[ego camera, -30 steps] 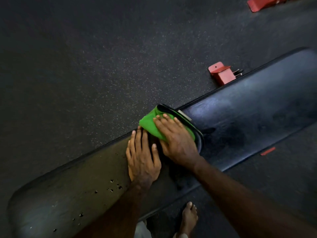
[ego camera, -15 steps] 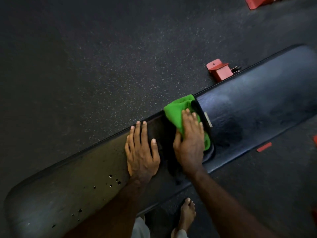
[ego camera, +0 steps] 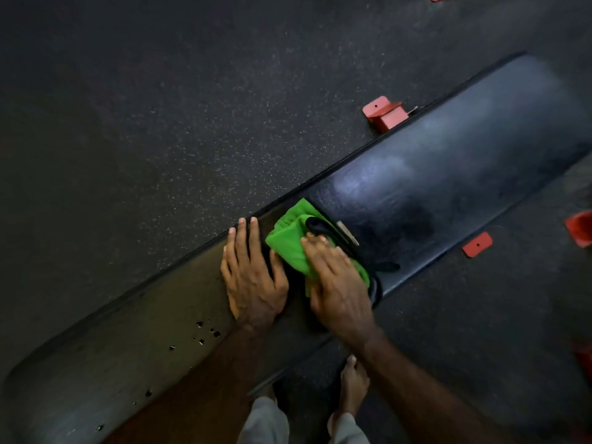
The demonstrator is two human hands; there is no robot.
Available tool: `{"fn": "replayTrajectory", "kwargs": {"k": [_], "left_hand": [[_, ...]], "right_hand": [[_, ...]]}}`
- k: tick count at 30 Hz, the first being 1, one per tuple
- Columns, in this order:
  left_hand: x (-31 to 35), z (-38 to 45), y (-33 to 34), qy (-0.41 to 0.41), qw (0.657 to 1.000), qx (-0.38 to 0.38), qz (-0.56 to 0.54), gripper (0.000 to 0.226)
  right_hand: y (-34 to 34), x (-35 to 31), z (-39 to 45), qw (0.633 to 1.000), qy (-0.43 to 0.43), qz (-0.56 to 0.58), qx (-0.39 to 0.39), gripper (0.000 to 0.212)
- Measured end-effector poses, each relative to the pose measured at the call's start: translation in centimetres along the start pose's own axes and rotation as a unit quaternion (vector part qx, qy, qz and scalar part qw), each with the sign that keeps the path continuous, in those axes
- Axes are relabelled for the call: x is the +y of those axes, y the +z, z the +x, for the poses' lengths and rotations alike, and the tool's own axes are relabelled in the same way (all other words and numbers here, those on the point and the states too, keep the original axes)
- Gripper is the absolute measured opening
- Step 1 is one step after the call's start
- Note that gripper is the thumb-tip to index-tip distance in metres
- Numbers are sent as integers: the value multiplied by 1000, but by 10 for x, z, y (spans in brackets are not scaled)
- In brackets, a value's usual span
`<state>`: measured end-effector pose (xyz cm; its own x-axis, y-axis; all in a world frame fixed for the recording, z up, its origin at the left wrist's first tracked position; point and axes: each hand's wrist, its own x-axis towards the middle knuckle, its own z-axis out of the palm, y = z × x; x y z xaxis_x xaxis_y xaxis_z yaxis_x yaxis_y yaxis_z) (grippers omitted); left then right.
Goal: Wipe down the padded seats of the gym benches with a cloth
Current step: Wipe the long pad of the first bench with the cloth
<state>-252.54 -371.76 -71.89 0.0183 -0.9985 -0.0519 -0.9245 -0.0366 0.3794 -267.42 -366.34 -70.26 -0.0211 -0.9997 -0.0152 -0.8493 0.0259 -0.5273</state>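
Note:
A long black padded bench runs diagonally from lower left to upper right, in two pads: the near pad (ego camera: 134, 341) with small tears, and the far pad (ego camera: 464, 174), shiny and damp-looking. A green cloth (ego camera: 288, 241) lies over the gap between the pads. My right hand (ego camera: 336, 283) presses flat on the cloth's near part. My left hand (ego camera: 253, 270) rests flat on the near pad, fingers apart, just left of the cloth and touching its edge. A black strap or pad edge (ego camera: 323, 229) shows beside the cloth.
Red metal bench feet stick out on the speckled dark rubber floor: a red foot (ego camera: 384, 113) behind the bench, a red plate (ego camera: 477, 245) in front, more red parts (ego camera: 579, 229) at the right edge. My bare foot (ego camera: 352, 386) stands under the bench's near side.
My right hand has slid the cloth back toward the left and near side of the gap, fingers now pointing up-left. My left hand stays flat on the near pad.

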Motion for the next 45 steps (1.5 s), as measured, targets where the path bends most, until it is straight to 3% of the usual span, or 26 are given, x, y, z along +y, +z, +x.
{"fn": "replayTrajectory", "kwargs": {"k": [2, 4, 5, 8, 9, 11, 13, 14, 15, 17, 19, 23, 24, 28, 30, 32, 33, 37, 38, 41, 42, 43, 45], "left_hand": [[1, 1, 1, 1, 1000, 7, 2, 64], [0, 1, 1, 4, 1000, 12, 2, 64], [1, 0, 1, 10, 1000, 15, 4, 64], [-1, -1, -1, 18, 1000, 18, -2, 63], [-2, -2, -2, 22, 1000, 17, -12, 63], [-2, -3, -5, 41, 999, 11, -34, 63], [-1, -9, -8, 63, 997, -3, -48, 61], [0, -14, -9, 73, 996, -12, -54, 60], [0, -22, -10, 82, 994, -19, -63, 59], [-1, -36, -12, 91, 992, -24, -78, 56], [-4, -47, -13, 83, 992, -20, -90, 55], [-20, -58, -20, 35, 994, -17, -100, 57], [-25, -58, -23, 28, 995, -13, -99, 57], [-45, -53, -31, 18, 996, 9, -91, 56], [-54, -48, -35, 9, 996, 19, -81, 56], [-60, -41, -36, -6, 996, 27, -80, 57], [-66, -38, -37, -17, 996, 30, -81, 57], [-78, -26, -41, -29, 996, 37, -78, 58], [-82, -24, -41, -31, 996, 34, -73, 59], [-89, -19, -41, -39, 997, 17, -59, 61], [-90, -18, -40, -41, 997, 15, -58, 60], [-92, -17, -40, -41, 997, 16, -58, 59], [-96, -16, -41, -35, 998, 18, -55, 55]], "right_hand": [[-5, 15, -5, 990, 112, -8, 87, 64], [3, 1, -14, 957, 240, 18, 165, 64], [10, -11, -22, 956, 245, 26, 160, 66], [22, -23, -54, 992, 110, 34, 47, 72], [17, -15, -60, 994, 102, 30, 38, 71], [10, -4, -63, 976, 189, 36, 98, 68], [6, -17, -59, 932, 316, 77, 161, 67], [9, -28, -59, 927, 330, 88, 157, 67], [14, -37, -63, 938, 307, 88, 131, 68], [15, -36, -80, 980, 181, 61, 60, 71], [2, -11, -91, 994, 102, 29, 25, 75], [-1, -14, -91, 964, 242, 38, 100, 80], [5, -27, -90, 969, 230, 4, 88, 80], [10, -39, -95, 997, 36, -65, -3, 93], [7, -23, -77, 997, 51, -49, 5, 93], [11, -25, -61, 987, 151, -28, 45, 88], [18, -36, -55, 985, 162, -39, 53, 85], [32, -60, -52, 994, -62, -79, -45, 76], [30, -54, -45, 994, -72, -73, -45, 74], [33, -51, -27, 992, 115, -12, 52, 74], [38, -62, -26, 988, 141, -14, 65, 73], [45, -74, -27, 993, 108, -31, 46, 70], [54, -84, -33, 996, -49, -65, -28, 66]]}}
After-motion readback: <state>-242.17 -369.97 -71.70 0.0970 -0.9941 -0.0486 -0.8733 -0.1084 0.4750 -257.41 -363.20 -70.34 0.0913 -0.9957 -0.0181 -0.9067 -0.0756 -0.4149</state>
